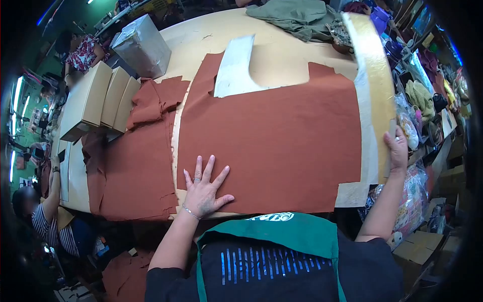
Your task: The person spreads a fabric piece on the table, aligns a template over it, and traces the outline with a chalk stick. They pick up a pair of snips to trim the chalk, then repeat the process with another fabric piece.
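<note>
My left hand (204, 190) lies flat with fingers spread on a rust-red fabric piece (271, 146), near its lower left corner. My right hand (397, 148) is closed at the right side of the table, around a small greyish flat thing (392, 127) whose kind I cannot make out. Beside it runs a long yellowish, shiny strip (380, 85). A white sheet (369, 146) shows along the fabric's right side. At the fabric's upper cutout lies a white curved pattern piece (236, 65). More rust-red fabric (136, 176), partly crumpled, is to the left.
Cardboard box files (88, 103) and a silvery wrapped box (143, 45) stand on the left of the table (279, 63). Dark green cloth (297, 17) lies at the back. Bags and cartons (417, 246) crowd the right. A person in stripes (48, 221) is at the left.
</note>
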A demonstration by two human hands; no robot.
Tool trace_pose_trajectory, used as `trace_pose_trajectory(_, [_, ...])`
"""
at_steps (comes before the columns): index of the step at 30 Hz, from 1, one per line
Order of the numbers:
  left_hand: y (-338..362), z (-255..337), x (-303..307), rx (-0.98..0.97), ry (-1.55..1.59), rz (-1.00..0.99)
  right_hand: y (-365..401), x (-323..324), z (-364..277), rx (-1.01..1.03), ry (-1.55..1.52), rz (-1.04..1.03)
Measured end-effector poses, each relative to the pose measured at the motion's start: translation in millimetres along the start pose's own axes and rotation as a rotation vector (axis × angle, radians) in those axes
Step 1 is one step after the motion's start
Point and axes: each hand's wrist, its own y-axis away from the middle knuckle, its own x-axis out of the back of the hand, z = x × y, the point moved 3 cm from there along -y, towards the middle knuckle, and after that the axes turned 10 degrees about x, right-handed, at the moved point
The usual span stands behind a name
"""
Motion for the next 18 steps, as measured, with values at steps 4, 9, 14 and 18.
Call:
trace_pose_trajectory(4, [-3.3,0.9,-1.6,-0.009,-0.005,-0.066,-28.7,25.6,-18.1,0.202,0.048,0.111])
trace_pose_trajectory(9, [-17.7,21.1,6.6,-0.064,-0.008,-0.063,-63.5,1.1,-16.0,0.497,0.226,0.386])
trace_pose_trajectory(14, [-51.2,98.9,1.5,-0.290,-0.003,-0.051,-90.7,-35.7,21.8,0.632,0.359,0.622])
trace_pose_trajectory(18, [-46.7,107.7,4.4,-0.382,0.002,-0.148,-107.8,-40.0,23.4,0.742,0.364,0.679])
